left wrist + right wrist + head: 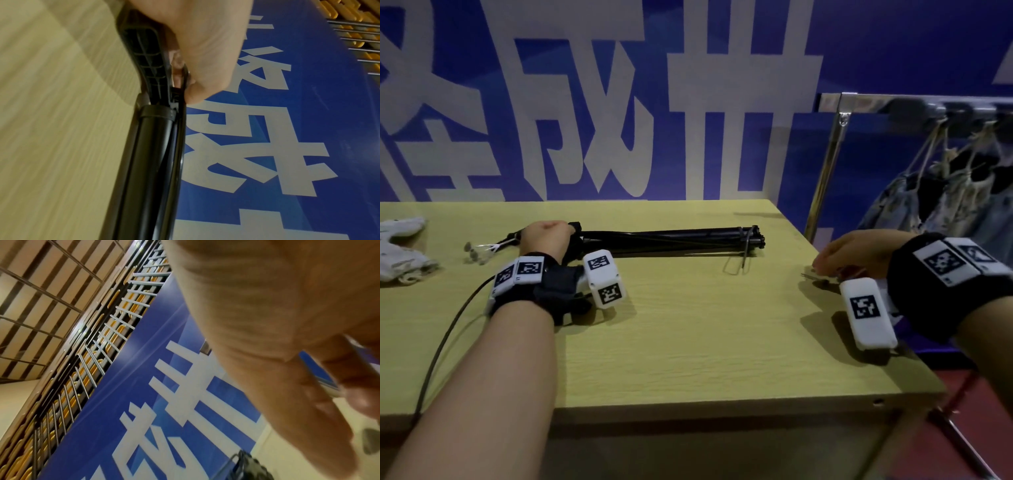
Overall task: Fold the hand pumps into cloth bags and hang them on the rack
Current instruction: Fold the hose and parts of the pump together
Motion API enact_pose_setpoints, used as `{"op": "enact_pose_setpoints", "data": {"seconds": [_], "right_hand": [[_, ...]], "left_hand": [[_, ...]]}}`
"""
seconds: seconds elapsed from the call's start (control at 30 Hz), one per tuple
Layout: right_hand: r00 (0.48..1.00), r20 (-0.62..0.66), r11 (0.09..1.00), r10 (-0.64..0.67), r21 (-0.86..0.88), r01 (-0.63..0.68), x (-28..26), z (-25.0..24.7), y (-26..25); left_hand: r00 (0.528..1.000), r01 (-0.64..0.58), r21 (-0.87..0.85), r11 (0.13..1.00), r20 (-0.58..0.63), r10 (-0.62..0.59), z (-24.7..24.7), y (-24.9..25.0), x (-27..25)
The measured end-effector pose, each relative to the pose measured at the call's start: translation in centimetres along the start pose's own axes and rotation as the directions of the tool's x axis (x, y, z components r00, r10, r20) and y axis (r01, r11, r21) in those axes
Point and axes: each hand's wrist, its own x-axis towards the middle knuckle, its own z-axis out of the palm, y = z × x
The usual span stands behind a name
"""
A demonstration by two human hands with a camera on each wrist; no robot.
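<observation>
A black hand pump [671, 238] lies lengthways across the far part of the wooden table [688, 342]. My left hand [548, 236] grips its handle end; in the left wrist view the fingers [201, 48] curl round the ribbed black handle [148, 53] above the barrel [152, 162]. A thin wire foot [739, 263] sticks out near the pump's right end. My right hand [852, 255] hovers at the table's right edge, apart from the pump, fingers loosely bent and holding nothing I can make out. White cloth bags [400, 250] lie at the far left.
A metal rack [835, 144] stands right of the table, with several filled bags [945, 192] hanging from it. Small pale fittings on cords [482, 250] lie left of my left hand. A blue banner with white lettering forms the back wall. A small dark bit [822, 281] lies under my right fingers.
</observation>
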Motion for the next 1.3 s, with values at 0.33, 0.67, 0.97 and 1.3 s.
{"op": "enact_pose_setpoints", "data": {"seconds": [0.33, 0.67, 0.97, 1.3], "right_hand": [[0.991, -0.106, 0.808, -0.078, -0.59, 0.001, -0.4, 2.7, -3.0], [0.921, -0.284, 0.954, -0.267, -0.21, 0.212, -1.4, 2.4, -7.7], [0.897, -0.019, 0.846, -0.442, -0.342, 0.41, -1.4, 7.3, -13.1], [0.876, 0.02, 0.876, -0.482, 0.015, 0.482, 0.2, 8.8, -12.0]], "left_hand": [[0.998, -0.058, -0.045, 0.997, -0.035, 0.056, 0.2, 0.3, -0.2], [0.911, 0.074, -0.116, 0.991, 0.411, -0.02, 1.5, 2.3, -3.8], [0.666, -0.076, 0.162, 0.984, 0.742, -0.071, 4.0, 4.7, -8.8], [0.714, -0.157, 0.146, 0.977, 0.7, 0.01, 5.2, 4.2, -8.6]]}}
